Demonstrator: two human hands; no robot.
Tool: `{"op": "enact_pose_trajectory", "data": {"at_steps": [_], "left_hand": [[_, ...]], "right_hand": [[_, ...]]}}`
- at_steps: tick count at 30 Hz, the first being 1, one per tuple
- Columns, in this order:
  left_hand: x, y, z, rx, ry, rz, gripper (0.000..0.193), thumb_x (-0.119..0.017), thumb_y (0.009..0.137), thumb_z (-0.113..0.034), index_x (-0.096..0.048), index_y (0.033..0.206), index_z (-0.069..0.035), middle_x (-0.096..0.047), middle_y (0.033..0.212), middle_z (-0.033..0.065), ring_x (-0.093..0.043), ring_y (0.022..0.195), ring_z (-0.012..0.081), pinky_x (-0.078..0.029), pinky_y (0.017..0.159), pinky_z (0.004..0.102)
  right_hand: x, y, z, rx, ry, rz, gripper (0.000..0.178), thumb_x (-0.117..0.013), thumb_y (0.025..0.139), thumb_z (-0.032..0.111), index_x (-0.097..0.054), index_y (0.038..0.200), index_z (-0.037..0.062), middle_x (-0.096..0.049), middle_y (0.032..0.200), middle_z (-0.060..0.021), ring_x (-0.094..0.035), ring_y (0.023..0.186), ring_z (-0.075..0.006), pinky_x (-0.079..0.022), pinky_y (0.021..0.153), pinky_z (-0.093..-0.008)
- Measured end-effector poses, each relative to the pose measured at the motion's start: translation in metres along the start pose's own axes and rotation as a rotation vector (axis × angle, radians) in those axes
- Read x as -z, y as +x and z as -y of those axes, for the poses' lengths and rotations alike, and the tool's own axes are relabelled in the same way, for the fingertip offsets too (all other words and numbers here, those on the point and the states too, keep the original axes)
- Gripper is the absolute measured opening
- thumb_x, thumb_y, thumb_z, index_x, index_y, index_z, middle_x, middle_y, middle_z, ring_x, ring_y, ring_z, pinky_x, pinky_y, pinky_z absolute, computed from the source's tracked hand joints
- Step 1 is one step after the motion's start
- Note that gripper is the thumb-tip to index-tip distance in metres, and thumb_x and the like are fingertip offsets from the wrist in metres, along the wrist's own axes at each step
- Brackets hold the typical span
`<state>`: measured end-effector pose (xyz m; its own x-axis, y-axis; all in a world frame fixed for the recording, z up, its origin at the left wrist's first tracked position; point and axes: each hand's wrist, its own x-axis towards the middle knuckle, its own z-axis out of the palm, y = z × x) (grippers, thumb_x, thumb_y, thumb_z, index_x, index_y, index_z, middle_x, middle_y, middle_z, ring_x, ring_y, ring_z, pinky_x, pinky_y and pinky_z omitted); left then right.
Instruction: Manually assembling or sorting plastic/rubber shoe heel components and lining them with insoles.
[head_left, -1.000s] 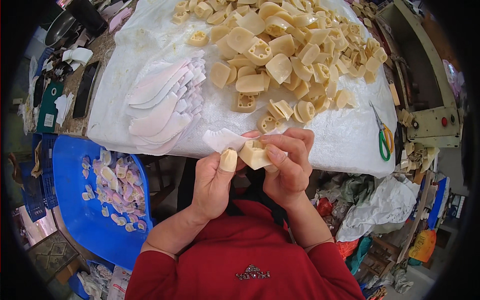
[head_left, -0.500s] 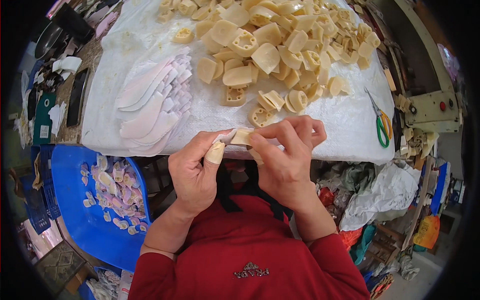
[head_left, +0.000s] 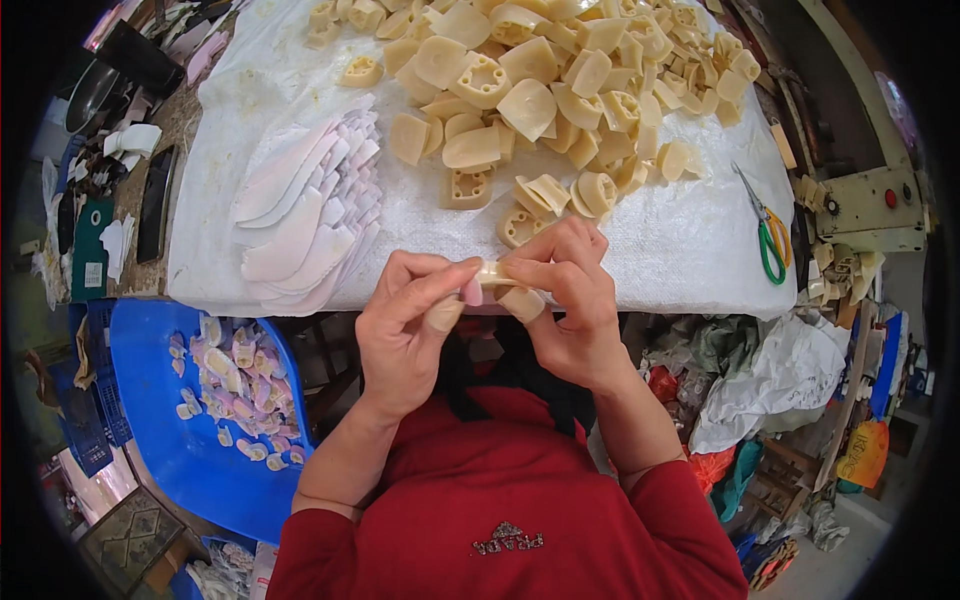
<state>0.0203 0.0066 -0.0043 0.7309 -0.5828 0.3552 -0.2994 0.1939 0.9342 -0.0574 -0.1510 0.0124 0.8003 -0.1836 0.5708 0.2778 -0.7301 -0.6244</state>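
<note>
My left hand (head_left: 402,325) and my right hand (head_left: 572,305) meet at the near edge of the covered table. Between them they pinch a small beige shoe heel (head_left: 492,271), with a pink strip of material (head_left: 472,291) against its left side. Both thumbs have pale coverings at their tips. Fingers hide most of the heel and strip. Ahead on the white sheet (head_left: 400,230), a large heap of beige moulded heels (head_left: 530,80) lies, some showing hollow undersides with round holes. To the left is a fanned stack of curved pale pink and white strips (head_left: 300,215).
Scissors (head_left: 768,235) with green and orange handles lie at the table's right. Below left, a blue basin (head_left: 180,460) holds several pink-and-beige pieces (head_left: 240,385). A dark phone (head_left: 153,203) rests at the left. Crumpled white plastic sacking (head_left: 775,385) lies below right.
My left hand has moved slightly right and its fingers now press over the strip at the heel. My right hand has drawn its fingers in around the heel's other end.
</note>
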Motion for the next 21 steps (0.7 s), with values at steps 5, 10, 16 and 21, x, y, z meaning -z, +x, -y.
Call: {"op": "enact_pose_trajectory", "data": {"at_steps": [5,10,16,21], "left_hand": [[-0.003,0.005,-0.003,-0.002,-0.072,-0.007,0.017,-0.066,0.085,-0.011,-0.066,0.100,-0.003,-0.058,0.087,0.0052,-0.054,0.071,0.0154,-0.048,0.067,0.0271],[-0.003,0.016,-0.005,-0.368,0.341,0.034,0.011,-0.068,0.079,-0.008,-0.063,0.087,-0.002,-0.056,0.067,0.0053,-0.049,0.058,0.0209,-0.041,0.051,0.0309],[0.004,0.026,-0.007,-0.440,0.408,0.189,0.014,-0.070,0.077,-0.011,-0.059,0.077,-0.002,-0.052,0.063,0.0063,-0.043,0.051,0.0221,-0.036,0.048,0.0309],[-0.001,0.015,-0.007,-0.260,0.194,0.138,0.010,-0.071,0.074,-0.009,-0.063,0.077,-0.005,-0.052,0.063,0.0038,-0.046,0.055,0.0201,-0.038,0.052,0.0310]], "right_hand": [[0.004,-0.003,0.003,-0.132,0.358,0.074,0.024,-0.064,0.067,-0.005,-0.058,0.087,0.0068,-0.053,0.081,-0.0057,-0.050,0.077,-0.0244,-0.031,0.075,-0.0343],[0.009,-0.003,0.005,-0.146,0.301,0.158,0.022,-0.063,0.067,-0.005,-0.057,0.085,0.0060,-0.052,0.080,-0.0064,-0.049,0.077,-0.0247,-0.031,0.075,-0.0344],[0.009,-0.001,0.013,-0.077,0.146,0.247,0.023,-0.062,0.065,-0.005,-0.057,0.084,0.0076,-0.050,0.079,-0.0051,-0.048,0.077,-0.0238,-0.029,0.076,-0.0360],[0.007,-0.004,0.008,-0.044,0.183,0.268,0.029,-0.061,0.061,-0.006,-0.057,0.086,0.0078,-0.052,0.081,-0.0039,-0.048,0.078,-0.0223,-0.029,0.075,-0.0356]]}}
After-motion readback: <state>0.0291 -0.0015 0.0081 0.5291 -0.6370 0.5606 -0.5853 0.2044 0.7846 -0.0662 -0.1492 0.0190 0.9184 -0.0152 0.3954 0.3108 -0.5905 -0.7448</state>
